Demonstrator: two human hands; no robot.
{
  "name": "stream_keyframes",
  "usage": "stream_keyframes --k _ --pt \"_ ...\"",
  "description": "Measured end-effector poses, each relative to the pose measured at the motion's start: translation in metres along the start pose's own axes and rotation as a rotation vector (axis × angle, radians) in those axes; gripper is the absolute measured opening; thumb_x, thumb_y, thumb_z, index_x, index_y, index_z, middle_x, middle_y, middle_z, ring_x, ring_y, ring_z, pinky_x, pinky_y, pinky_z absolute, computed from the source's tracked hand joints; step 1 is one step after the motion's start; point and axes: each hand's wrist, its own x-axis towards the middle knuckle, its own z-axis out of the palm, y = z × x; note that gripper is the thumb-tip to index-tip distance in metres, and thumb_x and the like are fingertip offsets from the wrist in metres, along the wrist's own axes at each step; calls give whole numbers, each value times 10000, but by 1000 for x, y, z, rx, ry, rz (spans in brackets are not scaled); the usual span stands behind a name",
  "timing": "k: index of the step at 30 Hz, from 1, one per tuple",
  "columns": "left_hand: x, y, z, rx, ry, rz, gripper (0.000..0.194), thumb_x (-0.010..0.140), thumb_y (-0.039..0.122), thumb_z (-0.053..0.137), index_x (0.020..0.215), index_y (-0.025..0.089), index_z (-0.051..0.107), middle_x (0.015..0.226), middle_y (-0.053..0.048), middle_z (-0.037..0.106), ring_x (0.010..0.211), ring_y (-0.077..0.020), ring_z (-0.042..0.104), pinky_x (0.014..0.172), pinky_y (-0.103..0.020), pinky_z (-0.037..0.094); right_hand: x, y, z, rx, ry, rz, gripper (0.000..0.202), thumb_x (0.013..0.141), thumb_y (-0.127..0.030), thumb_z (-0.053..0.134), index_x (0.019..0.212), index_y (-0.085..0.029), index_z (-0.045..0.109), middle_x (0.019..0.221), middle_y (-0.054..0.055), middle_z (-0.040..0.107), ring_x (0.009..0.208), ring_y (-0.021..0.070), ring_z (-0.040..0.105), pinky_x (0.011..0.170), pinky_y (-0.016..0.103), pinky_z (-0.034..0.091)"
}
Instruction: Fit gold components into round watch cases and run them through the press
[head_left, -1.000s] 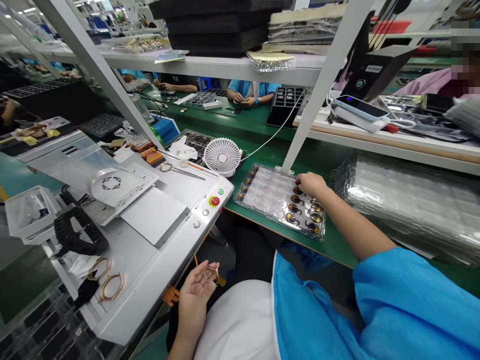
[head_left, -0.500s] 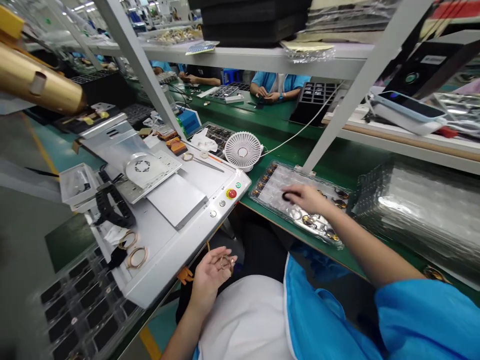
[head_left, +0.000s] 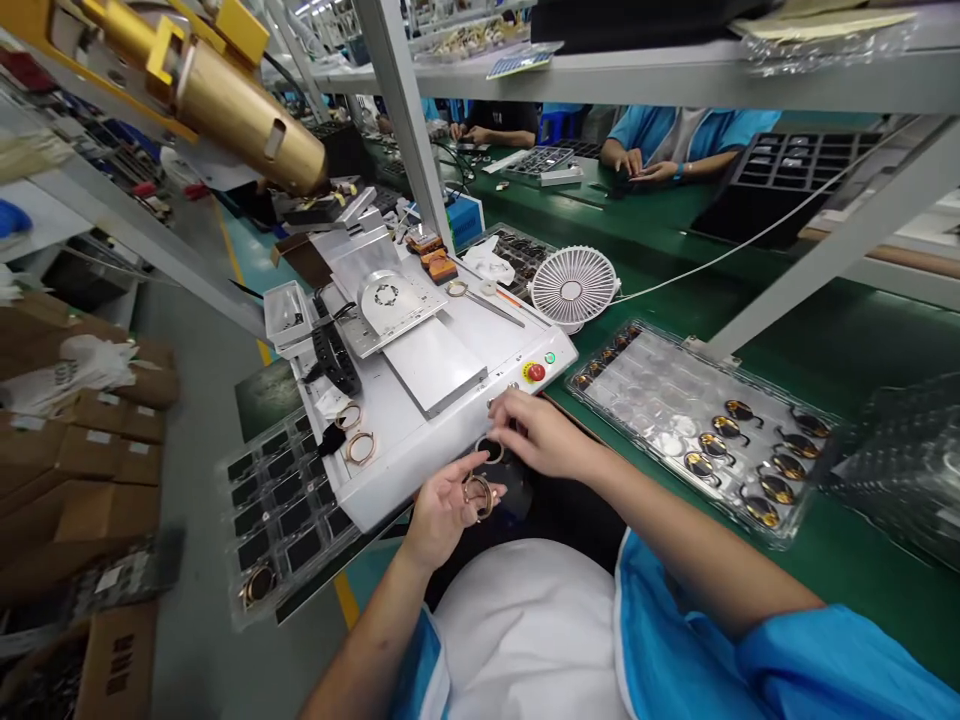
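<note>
In front of my lap, my left hand [head_left: 442, 512] is closed around gold-coloured metal rings [head_left: 478, 497], palm up; how many is unclear. Just above it, my right hand [head_left: 541, 436] pinches a thin round ring [head_left: 490, 450] between thumb and fingers. The two hands are close together, by the front edge of a white machine base [head_left: 409, 475]. On that base lie two more gold rings [head_left: 361, 448], beside a black piece. To the right, a clear plastic tray [head_left: 637, 405] holds several round dark parts with short tails [head_left: 739, 411].
A white fan [head_left: 574, 287] stands behind the machine's red button [head_left: 535, 372]. A gold cylinder [head_left: 251, 120] overhangs the machine at upper left. A tray of black squares [head_left: 289, 490] sits at the left. Stacked clear trays [head_left: 907, 470] lie at far right. Co-workers sit opposite.
My right hand has moved left from the clear tray to my left hand, bringing a ring with it. My left hand still holds gold rings. The view has turned left.
</note>
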Motion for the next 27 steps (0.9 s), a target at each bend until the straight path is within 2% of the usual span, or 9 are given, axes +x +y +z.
stream_keyframes --k 5,9,12,14,17,19,22,24,27 --pt "-8 -2 -3 24 48 51 923 582 480 997 1384 173 658 982 -132 811 951 -217 764 886 -295 575 75 14 4 118 171 550 172 952 -199 634 830 -223 515 606 -41 654 547 139 602 607 246 457" --pt "-19 -4 -7 81 61 127 966 597 509 982 1433 188 622 1034 -149 802 963 -235 765 835 -289 586 94 24 2 46 260 647 183 900 -214 682 848 -228 508 541 -63 598 524 155 589 590 257 437" --pt "-25 -9 -11 194 73 205 1008 630 473 976 1498 181 554 1111 -182 781 1017 -299 767 833 -343 614 70 22 8 6 355 586 262 843 -312 760 898 -235 515 535 -92 540 582 172 601 617 269 441" --pt "-27 -14 -11 338 85 269 1034 666 399 971 1556 212 478 1284 -221 716 1074 -337 759 844 -387 635 41 15 19 120 317 520 275 846 -395 756 878 -227 542 565 -75 552 590 169 599 596 273 450" --pt "-25 -24 -7 657 76 396 1090 721 300 940 1626 329 332 1652 -253 371 1096 -331 759 867 -433 659 -5 0 43 463 124 492 369 819 -512 782 945 -193 647 810 32 712 724 193 677 590 287 516" --pt "-21 -29 -2 910 27 441 1150 743 287 918 1654 377 223 1732 -229 188 1152 -344 738 961 -501 637 -28 -8 56 661 84 495 488 769 -526 839 1089 -188 692 1015 85 758 905 225 718 702 315 583" --pt "-16 -31 5 1144 -68 422 1204 750 283 904 1669 385 134 1740 -200 182 1270 -384 672 1093 -584 550 -43 -13 63 794 187 515 453 781 -516 850 1084 -196 745 1034 79 777 936 209 718 824 326 588" --pt "-14 -29 8 1065 -124 414 1171 737 291 917 1657 390 200 1747 -200 149 1208 -362 713 1034 -542 603 -43 -13 57 811 235 543 373 813 -526 823 960 -185 782 905 61 778 796 171 701 757 296 575" --pt "-12 -26 10 751 -111 445 1017 701 323 947 1569 360 420 1754 -217 66 1070 -306 774 891 -435 676 -40 -12 43 848 206 576 363 792 -528 839 839 -173 785 717 30 731 622 133 649 640 268 555"
